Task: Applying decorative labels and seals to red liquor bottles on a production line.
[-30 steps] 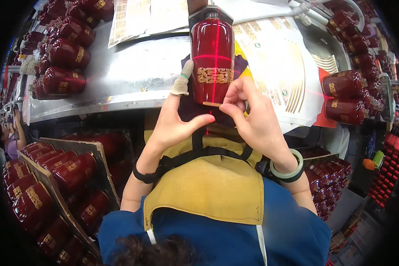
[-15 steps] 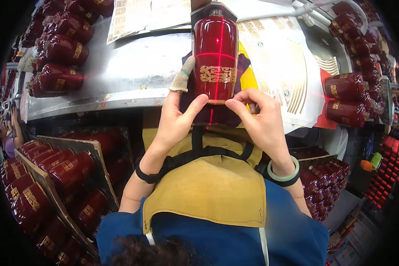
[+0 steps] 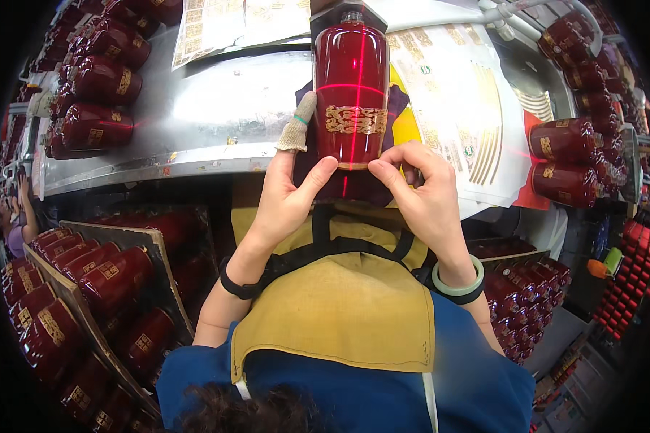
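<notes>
A glossy dark red bottle [image 3: 351, 65] with a gold ornamental band [image 3: 356, 120] lies in front of me, its neck pointing away. Red laser lines cross on it. My left hand [image 3: 290, 184] is at its left side: the index finger, in a knitted finger cover [image 3: 296, 131], lies along the glass, and the thumb is at the base. At the base's right corner, my right hand [image 3: 425, 186] holds the edge with bent thumb and index finger; its other fingers are partly hidden. Dark purple cloth [image 3: 307, 155] lies under the bottle.
Sheets of gold decals [image 3: 448, 94] cover the table's right side, beside yellow material [image 3: 406, 128]. More red bottles [image 3: 97, 128] stand on the left and right bottles [image 3: 565, 184] lie opposite. Wooden-edged racks [image 3: 79, 289] of bottles are below left. A grey metal pipe [image 3: 509, 14] crosses the far right.
Very little differs. The bottle's neck end has shifted slightly away from me, and my left thumb sits a touch lower at the base. Both hands otherwise keep their places.
</notes>
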A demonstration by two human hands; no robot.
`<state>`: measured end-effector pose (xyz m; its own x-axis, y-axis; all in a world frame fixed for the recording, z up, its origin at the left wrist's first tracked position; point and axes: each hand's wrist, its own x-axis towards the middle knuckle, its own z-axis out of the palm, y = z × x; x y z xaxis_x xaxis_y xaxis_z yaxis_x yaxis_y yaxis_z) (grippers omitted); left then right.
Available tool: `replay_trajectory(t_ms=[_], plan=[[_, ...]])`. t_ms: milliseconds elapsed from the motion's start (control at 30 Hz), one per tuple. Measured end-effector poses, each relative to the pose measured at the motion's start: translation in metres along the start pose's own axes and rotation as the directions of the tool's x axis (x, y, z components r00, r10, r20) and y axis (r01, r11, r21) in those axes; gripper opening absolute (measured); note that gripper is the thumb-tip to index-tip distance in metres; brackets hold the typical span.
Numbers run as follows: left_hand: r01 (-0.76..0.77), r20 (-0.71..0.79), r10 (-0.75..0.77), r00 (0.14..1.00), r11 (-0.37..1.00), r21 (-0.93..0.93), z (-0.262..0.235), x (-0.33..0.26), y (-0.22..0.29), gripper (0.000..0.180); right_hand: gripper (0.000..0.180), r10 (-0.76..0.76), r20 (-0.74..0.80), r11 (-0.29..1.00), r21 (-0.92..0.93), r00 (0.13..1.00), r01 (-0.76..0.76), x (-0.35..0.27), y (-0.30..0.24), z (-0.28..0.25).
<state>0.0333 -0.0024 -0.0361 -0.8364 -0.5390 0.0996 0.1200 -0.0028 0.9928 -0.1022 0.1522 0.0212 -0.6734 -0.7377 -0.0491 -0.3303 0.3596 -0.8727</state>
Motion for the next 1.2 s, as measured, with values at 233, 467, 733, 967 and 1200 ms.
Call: replay_trajectory(t_ms=[233, 467, 733, 967, 1200], plan=[[0.0, 0.0, 0.0, 1.0, 1.0, 0.005, 0.001, 0.0, 0.001, 0.073, 0.018, -0.015, -0.011, 1.0, 0.006, 1.0, 0.015, 0.0, 0.002, 0.001], [0.007, -0.013, -0.007, 1.0, 1.0, -0.005, 0.003, -0.001, 0.002, 0.073, 0.018, -0.008, -0.016, 1.0, -0.008, 1.0, 0.008, 0.0, 0.0, 0.001], [0.026, -0.037, -0.028, 0.999, 0.998, -0.05, 0.0, -0.004, -0.001, 0.068, 0.018, -0.023, -0.034, 0.998, -0.057, 0.999, 0.021, -0.001, -0.004, 0.003], [-0.375, -0.162, 0.512, 0.843, 0.778, 0.505, 0.008, -0.021, -0.002, 0.043, 0.018, -0.036, -0.041, 0.997, -0.068, 0.999, 0.033, 0.0, -0.006, 0.003], [-0.504, 0.097, 0.696, 0.711, 0.409, 0.761, 0.015, -0.014, -0.01, 0.035, 0.018, -0.029, -0.044, 0.998, -0.059, 0.999, 0.026, 0.0, -0.005, 0.004]])
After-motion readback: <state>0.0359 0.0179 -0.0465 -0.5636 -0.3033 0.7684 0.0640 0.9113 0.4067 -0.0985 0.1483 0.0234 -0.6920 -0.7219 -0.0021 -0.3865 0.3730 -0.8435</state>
